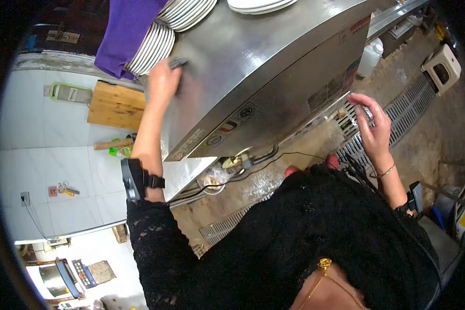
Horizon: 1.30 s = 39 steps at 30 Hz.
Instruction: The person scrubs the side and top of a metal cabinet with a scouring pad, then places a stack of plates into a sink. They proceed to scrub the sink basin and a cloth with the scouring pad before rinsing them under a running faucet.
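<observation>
My left hand (163, 81) is closed around a dark grey scrubber or cloth (178, 63), partly hidden by the fingers, at the left end of the stainless steel counter top (222, 57). Just above that hand, stacked white plates (152, 49) stand beside a purple cloth (126, 36). My right hand (374, 126) hangs in the air to the right of the counter's front panel, fingers curled loosely apart, holding nothing visible.
More plates (261, 4) lie at the counter's top edge. A white jug (369, 58) and a beige stool (442, 68) stand on the floor beside metal drain grates (411, 106). A wooden board (116, 106) leans at the tiled wall. A cable crosses below the counter.
</observation>
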{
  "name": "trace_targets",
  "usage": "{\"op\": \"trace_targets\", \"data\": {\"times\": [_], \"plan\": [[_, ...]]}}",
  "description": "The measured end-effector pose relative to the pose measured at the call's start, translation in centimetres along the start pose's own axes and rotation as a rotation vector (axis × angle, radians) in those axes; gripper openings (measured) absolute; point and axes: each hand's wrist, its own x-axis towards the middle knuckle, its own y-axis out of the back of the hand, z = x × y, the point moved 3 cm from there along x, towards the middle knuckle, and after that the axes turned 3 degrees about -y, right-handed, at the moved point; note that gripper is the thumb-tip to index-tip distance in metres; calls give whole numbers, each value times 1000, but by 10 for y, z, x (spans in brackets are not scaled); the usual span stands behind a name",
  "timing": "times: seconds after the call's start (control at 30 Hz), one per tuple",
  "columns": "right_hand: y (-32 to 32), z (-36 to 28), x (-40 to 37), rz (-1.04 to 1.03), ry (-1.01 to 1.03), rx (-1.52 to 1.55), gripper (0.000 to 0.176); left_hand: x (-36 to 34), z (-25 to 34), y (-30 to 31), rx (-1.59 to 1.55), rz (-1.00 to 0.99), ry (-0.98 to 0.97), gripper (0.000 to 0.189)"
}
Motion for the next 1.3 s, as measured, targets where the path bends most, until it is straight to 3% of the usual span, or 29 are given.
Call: {"op": "trace_targets", "data": {"times": [0.1,0.17,0.2,0.23,0.3,0.37,0.4,0.43,0.5,0.57,0.7,0.73,0.83,0.9,0.93,1.0,1.07,1.1,1.17,1.23,1.3], "plan": [[4,-1,1,21,5,2,21,7,-63,-14,188,-20,182,23],[3,5,-1,21,-25,14,21,2,10,2,-140,-13,108,25],[1,7,-2,15,-57,28,21,-4,46,3,-161,105,-93,26],[-1,5,-2,13,-52,31,21,-12,85,15,-202,81,-243,25],[-4,-1,0,-17,-3,20,21,-19,113,26,-338,-9,-276,23],[-3,-6,2,-20,32,14,21,-13,66,14,-193,48,-178,27],[0,-9,5,-4,37,13,20,-11,34,6,-75,190,-154,18],[3,-11,6,10,37,10,20,-9,10,5,96,99,20,17],[7,-9,6,30,41,14,20,-6,-18,3,161,72,117,19],[7,-3,1,41,-1,-1,20,-1,-10,-12,206,31,8,20],[-5,1,-5,-11,-24,10,20,0,108,8,-261,109,-398,24],[-8,0,-5,-21,-8,38,21,4,107,6,-267,111,-404,24],[-7,-12,1,-48,51,15,21,10,57,-7,-37,113,-261,26],[-4,-14,3,-27,72,1,21,17,32,-3,-23,-98,126,27],[-3,-14,4,-20,70,16,21,17,38,-4,-28,-93,117,27],[-3,-12,6,-18,54,40,20,12,69,-6,-101,54,-246,31],[-4,-12,5,-20,75,33,21,-3,128,3,-256,125,-448,38],[-5,-13,7,-26,98,29,21,-14,157,17,-344,52,-492,39],[-3,-13,9,-22,87,39,21,-36,175,34,-417,-27,-481,38],[3,-12,11,4,65,38,22,-49,130,29,-330,96,-314,34],[9,-8,11,31,31,70,22,-56,56,26,-150,70,55,22]]}}
